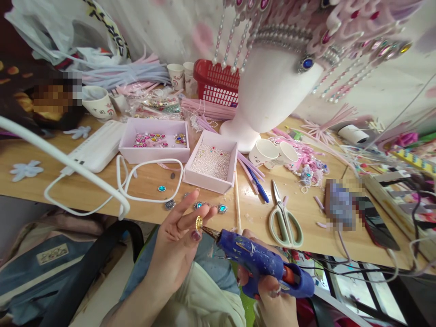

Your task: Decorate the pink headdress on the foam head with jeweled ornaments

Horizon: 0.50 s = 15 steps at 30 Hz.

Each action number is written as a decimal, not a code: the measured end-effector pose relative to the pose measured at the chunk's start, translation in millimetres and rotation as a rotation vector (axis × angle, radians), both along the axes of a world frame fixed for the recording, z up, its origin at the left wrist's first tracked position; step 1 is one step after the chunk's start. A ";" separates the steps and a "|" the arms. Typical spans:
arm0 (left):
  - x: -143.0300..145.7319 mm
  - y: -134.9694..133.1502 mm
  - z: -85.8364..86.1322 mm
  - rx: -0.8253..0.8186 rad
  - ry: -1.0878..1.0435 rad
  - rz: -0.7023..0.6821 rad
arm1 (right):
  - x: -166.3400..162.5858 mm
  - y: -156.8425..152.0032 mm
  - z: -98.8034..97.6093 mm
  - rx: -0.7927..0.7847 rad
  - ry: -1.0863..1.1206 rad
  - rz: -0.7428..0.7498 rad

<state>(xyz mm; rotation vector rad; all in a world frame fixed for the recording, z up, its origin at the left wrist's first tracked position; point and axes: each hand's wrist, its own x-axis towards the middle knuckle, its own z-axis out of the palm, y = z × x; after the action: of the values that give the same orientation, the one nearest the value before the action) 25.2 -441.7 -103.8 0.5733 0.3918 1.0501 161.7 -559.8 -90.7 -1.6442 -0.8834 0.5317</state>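
Note:
My left hand point(172, 252) pinches a small gold oval setting point(198, 222) between thumb and finger, the other fingers stretched out. A blue hot glue gun point(254, 253) is gripped in my right hand point(274, 297), its metal nozzle point(211, 232) pointing at the gold setting. The nozzle tip is at or very near the setting; I cannot tell whether they touch. Behind my left fingers on the table lie a loose teal gem point(161, 188), a dark silver setting point(169, 205) and a silver setting with a teal gem point(222, 208). My fingers partly cover another one.
Scissors point(285, 222) and a blue pen point(259, 186) lie right of a box of pearl beads point(211, 161). Another box point(153, 156) holds gems. A white mannequin head point(272, 91) wears a beaded headdress. A white cable point(153, 200) loops at left; a phone point(376, 222) is at right.

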 end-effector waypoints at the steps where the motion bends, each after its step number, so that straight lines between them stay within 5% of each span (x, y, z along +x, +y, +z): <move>1: 0.2 0.1 -0.1 -0.005 -0.014 0.002 | 1.2 -1.2 -1.5 -0.005 -0.007 0.017; 8: 2.1 0.0 -1.5 -0.028 -0.040 -0.018 | 1.4 6.9 7.0 -0.025 -0.017 0.281; 15: -6.3 8.9 -4.8 0.098 0.164 0.094 | 9.2 6.8 9.1 0.000 -0.034 0.257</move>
<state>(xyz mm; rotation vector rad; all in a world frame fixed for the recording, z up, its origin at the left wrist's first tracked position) 18.9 -432.8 -108.6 0.7375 0.5167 1.1201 170.9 -553.0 -81.6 -1.5524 -1.1281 0.6811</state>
